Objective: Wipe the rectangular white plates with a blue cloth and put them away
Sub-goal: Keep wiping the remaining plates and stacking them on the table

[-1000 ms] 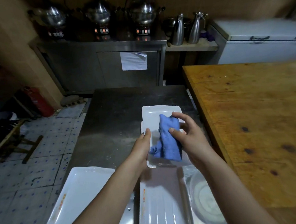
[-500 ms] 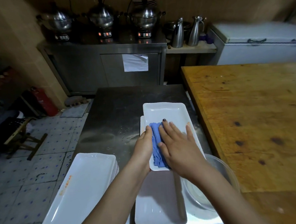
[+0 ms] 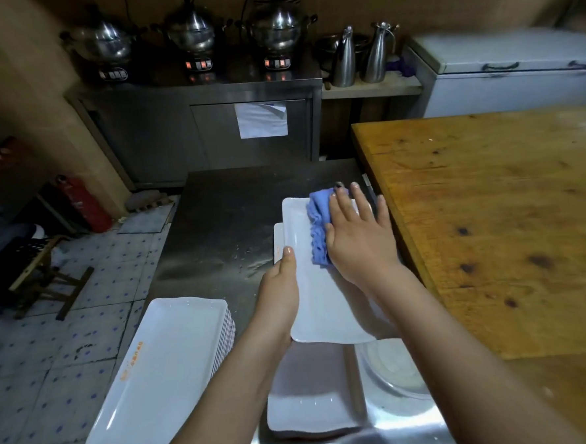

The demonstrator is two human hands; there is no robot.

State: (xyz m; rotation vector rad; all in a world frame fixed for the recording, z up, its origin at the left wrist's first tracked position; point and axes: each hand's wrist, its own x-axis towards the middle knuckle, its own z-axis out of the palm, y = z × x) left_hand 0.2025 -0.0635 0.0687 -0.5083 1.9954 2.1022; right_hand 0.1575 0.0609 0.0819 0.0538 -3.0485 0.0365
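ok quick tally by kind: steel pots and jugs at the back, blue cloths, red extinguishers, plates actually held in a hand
steel pots: 3
steel jugs: 2
blue cloth: 1
red extinguisher: 1
held plate: 1
total: 8

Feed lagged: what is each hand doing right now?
Left hand: grips the white plate by its left edge.
Right hand: open, fingers flat, pressing the blue cloth onto that plate.

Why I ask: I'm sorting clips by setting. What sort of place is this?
Probably a restaurant back kitchen: three lidded steel pots, a stack of white plates, a steel worktable.
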